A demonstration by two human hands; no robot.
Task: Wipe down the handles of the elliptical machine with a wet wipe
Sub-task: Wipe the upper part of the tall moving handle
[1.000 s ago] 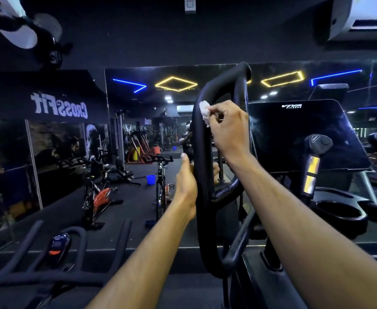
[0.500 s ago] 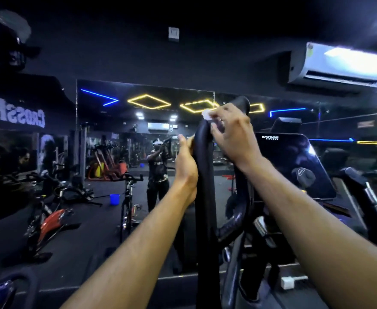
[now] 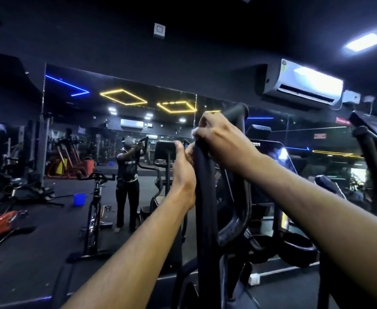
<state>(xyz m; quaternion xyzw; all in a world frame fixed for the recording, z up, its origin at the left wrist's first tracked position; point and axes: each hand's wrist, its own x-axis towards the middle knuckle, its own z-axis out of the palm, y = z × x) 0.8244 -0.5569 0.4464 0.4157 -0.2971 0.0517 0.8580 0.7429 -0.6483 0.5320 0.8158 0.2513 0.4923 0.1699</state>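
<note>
the right hand (image 3: pixel 224 141) curls its fingers over the top bend of the black elliptical handle (image 3: pixel 205 197), pressing a mostly hidden white wet wipe (image 3: pixel 194 131) against it, while the left hand (image 3: pixel 183 168) grips the same handle just below.

Handle (image 3: pixel 205 197): matt black, rubbery-looking grip, slightly scuffed. Wipe (image 3: pixel 194 131): white, soft cloth-like scrap. Console screen (image 3: pixel 270 157): glossy. Wall mirror (image 3: pixel 116 130): smooth, reflective. Floor (image 3: pixel 38 253): matt dark.
</note>
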